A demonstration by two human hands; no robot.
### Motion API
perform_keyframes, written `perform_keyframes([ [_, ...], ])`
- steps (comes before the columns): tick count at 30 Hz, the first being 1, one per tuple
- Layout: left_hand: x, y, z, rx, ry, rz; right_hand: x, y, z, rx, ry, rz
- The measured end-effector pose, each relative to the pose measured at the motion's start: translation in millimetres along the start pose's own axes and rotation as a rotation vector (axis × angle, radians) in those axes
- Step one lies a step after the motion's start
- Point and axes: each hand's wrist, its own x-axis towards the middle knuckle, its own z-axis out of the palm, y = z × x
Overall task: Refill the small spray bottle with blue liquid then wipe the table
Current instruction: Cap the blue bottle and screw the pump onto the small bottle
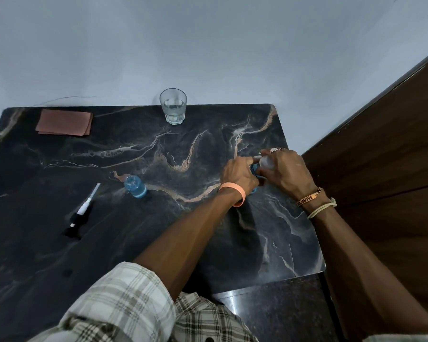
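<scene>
Now both your hands meet well to the right of the glass (173,106) and nearer you, close to the right edge of the table (134,243). Your left hand (237,174) is curled round a blue bottle (254,167), which shows only as slivers of blue between the fingers and below the wrist. Your right hand (286,171) comes in from the other side, its fingers and thumb bent round a pale cap (266,162) at the top of that bottle. Whether the cap is seated or already loose, you cannot tell, since the two hands cover the join. An orange wristband (234,191) sits on your left wrist.

The spray bottle (135,186) stands upright on the table, nearer you than the glass and a little to its left, well apart from your hands. Its neck is open and blue liquid fills its lower part. Its pump (83,211) lies flat further left of the glass, tube pointing away from you, not touching the spray bottle. The cloth (64,122) lies folded far to the left of the glass, by the far edge of the table. The glass itself stands at that far edge, with some clear liquid in it. A brown door (381,144) rises to the right of the glass, beyond the table.
</scene>
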Motion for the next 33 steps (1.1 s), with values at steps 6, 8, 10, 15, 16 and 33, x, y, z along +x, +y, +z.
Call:
perform_keyframes([
  [6,2.0,0.2,-0.4,0.01,-0.011,-0.008,0.4,3.4,3.5,0.058,0.067,0.013],
  [8,2.5,-0.6,0.2,0.006,-0.021,-0.014,-0.4,2.2,5.9,0.021,0.064,0.049],
  [10,2.4,-1.7,0.6,0.001,-0.02,-0.018,-1.4,0.2,6.3,0.026,0.044,0.051],
  [15,1.7,-1.5,1.5,-0.013,-0.001,-0.018,-4.0,-1.1,6.2,0.03,0.034,-0.045],
  [16,2.1,-1.1,1.3,-0.012,-0.008,-0.018,-4.1,-0.8,6.7,0.012,0.048,-0.029],
  [33,0.7,-4.0,-1.2,-0.008,-0.017,0.042,-9.2,9.4,12.8,0.122,0.052,0.025],
])
